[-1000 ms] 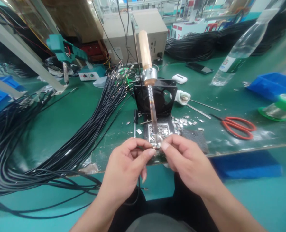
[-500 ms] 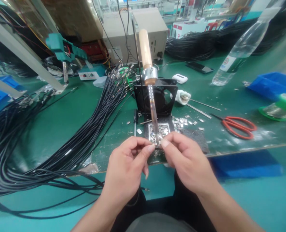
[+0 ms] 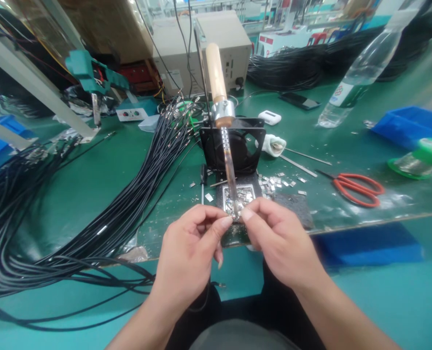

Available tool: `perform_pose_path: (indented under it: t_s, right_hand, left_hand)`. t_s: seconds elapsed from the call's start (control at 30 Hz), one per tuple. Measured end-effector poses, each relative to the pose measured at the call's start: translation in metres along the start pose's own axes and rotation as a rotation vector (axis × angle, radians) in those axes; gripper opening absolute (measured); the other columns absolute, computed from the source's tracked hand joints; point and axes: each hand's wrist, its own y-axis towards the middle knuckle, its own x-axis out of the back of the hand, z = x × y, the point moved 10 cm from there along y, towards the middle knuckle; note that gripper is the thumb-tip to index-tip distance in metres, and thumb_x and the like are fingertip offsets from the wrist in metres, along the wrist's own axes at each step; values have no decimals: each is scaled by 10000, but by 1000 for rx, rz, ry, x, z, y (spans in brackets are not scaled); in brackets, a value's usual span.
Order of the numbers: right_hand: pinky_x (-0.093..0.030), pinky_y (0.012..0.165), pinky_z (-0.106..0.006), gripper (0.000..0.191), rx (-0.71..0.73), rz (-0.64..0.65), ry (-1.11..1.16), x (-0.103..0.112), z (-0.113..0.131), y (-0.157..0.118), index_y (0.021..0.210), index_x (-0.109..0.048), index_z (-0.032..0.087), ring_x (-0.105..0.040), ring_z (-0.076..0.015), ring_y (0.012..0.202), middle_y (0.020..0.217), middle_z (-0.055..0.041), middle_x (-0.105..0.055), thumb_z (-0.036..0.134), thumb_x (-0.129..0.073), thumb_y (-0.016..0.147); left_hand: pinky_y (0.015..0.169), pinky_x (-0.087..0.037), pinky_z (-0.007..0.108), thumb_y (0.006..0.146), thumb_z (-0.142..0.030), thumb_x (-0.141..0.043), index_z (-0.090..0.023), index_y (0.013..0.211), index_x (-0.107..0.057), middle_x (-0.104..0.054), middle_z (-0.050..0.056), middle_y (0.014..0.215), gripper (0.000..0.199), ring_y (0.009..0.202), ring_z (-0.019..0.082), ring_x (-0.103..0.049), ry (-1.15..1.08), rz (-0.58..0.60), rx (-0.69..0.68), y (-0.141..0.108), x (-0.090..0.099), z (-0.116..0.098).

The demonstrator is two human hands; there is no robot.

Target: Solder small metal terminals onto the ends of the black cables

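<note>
Steadiness serves best while my left hand [image 3: 192, 248] and right hand [image 3: 279, 241] pinch tiny metal pieces [image 3: 235, 219] at the soldering iron [image 3: 228, 151].

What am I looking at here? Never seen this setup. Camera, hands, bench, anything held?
No robot here: it's a person's bare left hand and right hand, seen by a camera worn on the head, looking forward and down. Each hand pinches thumb to forefinger near the tip of what looks like a wooden-handled soldering iron, mounted tip down. Anything held is too small to identify. The green bench also carries a black fan, small metal pieces, black cables and a red-handled cutting tool.
</note>
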Motion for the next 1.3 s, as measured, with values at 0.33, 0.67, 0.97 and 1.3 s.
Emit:
perform_pose_path:
  t_s: [0.33,0.67,0.97,1.3]
  right_hand:
    - [-340,477,-191,326,2,-19,-8,2,0,0,736,-532,180,-378,-68,517,555,52,-450,405,-570,969]
    - [-349,473,-191,323,13,-29,-5,2,0,1,722,-531,183,-388,-69,513,546,50,-457,399,-576,958]
    - [-346,459,-198,306,4,-25,-7,2,0,1,720,-535,188,-390,-72,501,540,51,-457,389,-571,946]
    - [-336,453,-201,277,-24,-9,4,1,-3,3,741,-552,185,-393,-74,496,540,53,-472,368,-580,947]
  left_hand:
    - [492,-483,196,971,-436,-731,-184,932,-725,-608,-46,543,256,456,100,-582,-44,1,-15,0,0,2]
    - [481,-486,198,958,-449,-745,-184,931,-719,-611,-46,528,267,445,103,-575,-48,-4,-12,1,-1,2]
    - [475,-469,189,960,-456,-740,-182,931,-718,-609,-41,515,276,445,102,-571,-29,-4,-16,0,0,1]
    - [477,-469,178,969,-398,-737,-172,915,-707,-602,-49,532,234,443,86,-565,-82,47,-18,5,-4,3]
